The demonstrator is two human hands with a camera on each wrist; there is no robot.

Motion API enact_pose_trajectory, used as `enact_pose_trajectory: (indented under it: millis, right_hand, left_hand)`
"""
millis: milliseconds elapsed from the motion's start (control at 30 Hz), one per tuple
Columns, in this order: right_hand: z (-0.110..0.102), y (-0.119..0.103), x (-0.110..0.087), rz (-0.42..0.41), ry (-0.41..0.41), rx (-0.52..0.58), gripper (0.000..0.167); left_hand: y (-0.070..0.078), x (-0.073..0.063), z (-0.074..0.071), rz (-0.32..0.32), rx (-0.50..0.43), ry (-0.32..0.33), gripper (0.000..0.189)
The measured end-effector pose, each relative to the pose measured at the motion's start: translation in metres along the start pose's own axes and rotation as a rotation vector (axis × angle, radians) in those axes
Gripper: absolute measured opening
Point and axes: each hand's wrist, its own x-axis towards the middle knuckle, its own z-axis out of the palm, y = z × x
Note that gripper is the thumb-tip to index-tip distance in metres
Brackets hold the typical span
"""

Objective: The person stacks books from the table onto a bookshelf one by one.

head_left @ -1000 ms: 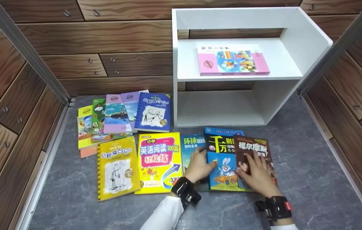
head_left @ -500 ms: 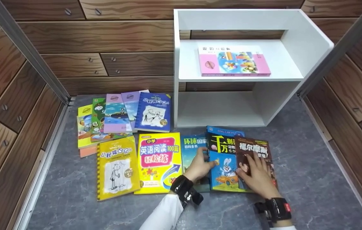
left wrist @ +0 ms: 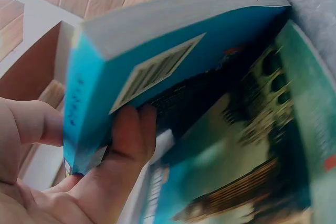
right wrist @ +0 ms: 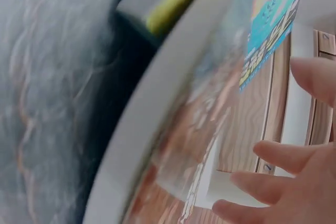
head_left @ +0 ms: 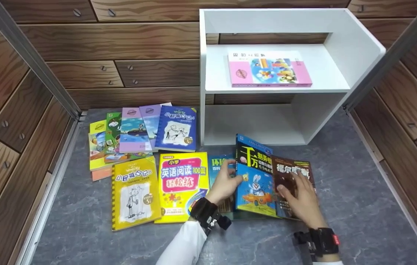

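My left hand (head_left: 227, 184) pinches the left spine edge of a blue book with a rabbit in an orange car (head_left: 256, 180). In the left wrist view, the thumb is on one side of the blue book's thick spine (left wrist: 86, 103) and fingers reach under its back cover. That edge is tilted up off a teal book (head_left: 223, 206) lying below. My right hand (head_left: 304, 202) is over a brown book (head_left: 284, 206) overlapping the blue one's right side. Its fingers are spread beside the glossy cover (right wrist: 184, 124) in the right wrist view; contact is hard to tell.
A white shelf unit (head_left: 260, 125) stands behind, a pink book (head_left: 269, 71) flat on its upper board. Left of my hands lie a bright yellow book (head_left: 181, 184) and a mustard book (head_left: 135, 195). Further back, a dark blue book (head_left: 175, 129) tops several overlapping books.
The blue book's left edge has risen with my left hand, and its top has shifted back. The brown book has tilted a little, and my right-hand fingers have lifted slightly.
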Motion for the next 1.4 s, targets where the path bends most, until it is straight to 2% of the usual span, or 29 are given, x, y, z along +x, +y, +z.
enact_pose_trajectory:
  millis: [267, 433, 600, 767, 900, 1033, 1167, 1300, 1400]
  right_hand:
    - [0.002, -0.010, -0.002, 0.045, 0.063, 0.111, 0.079]
    - [0.007, -0.020, -0.005, 0.069, 0.117, 0.271, 0.079]
    - [0.012, -0.032, -0.006, 0.102, 0.145, 0.476, 0.074]
    - [0.014, -0.043, -0.007, 0.216, 0.140, 0.654, 0.073]
    - [0.017, -0.048, -0.007, 0.287, 0.164, 0.755, 0.075]
    - [0.021, -0.055, -0.005, 0.289, 0.165, 0.974, 0.078]
    - [0.025, -0.064, -0.001, 0.255, 0.230, 1.186, 0.066]
    - [0.026, -0.072, 0.004, 0.284, 0.314, 1.391, 0.062]
    - [0.027, -0.078, 0.007, 0.315, 0.303, 1.531, 0.061]
  left_hand:
    - [0.018, -0.008, -0.019, 0.079, -0.091, 0.050, 0.059]
    - [0.025, -0.012, -0.024, 0.133, -0.185, 0.091, 0.060]
    - [0.026, -0.015, -0.021, 0.197, -0.281, 0.093, 0.059]
    - [0.024, -0.016, -0.016, 0.254, -0.346, 0.078, 0.055]
    - [0.023, -0.017, -0.010, 0.252, -0.373, 0.071, 0.055]
    - [0.023, -0.019, -0.003, 0.227, -0.418, 0.044, 0.054]
    - [0.020, -0.019, 0.002, 0.203, -0.440, 0.029, 0.054]
    - [0.017, -0.018, 0.008, 0.221, -0.410, 0.040, 0.053]
    - [0.016, -0.017, 0.012, 0.252, -0.383, 0.056, 0.052]
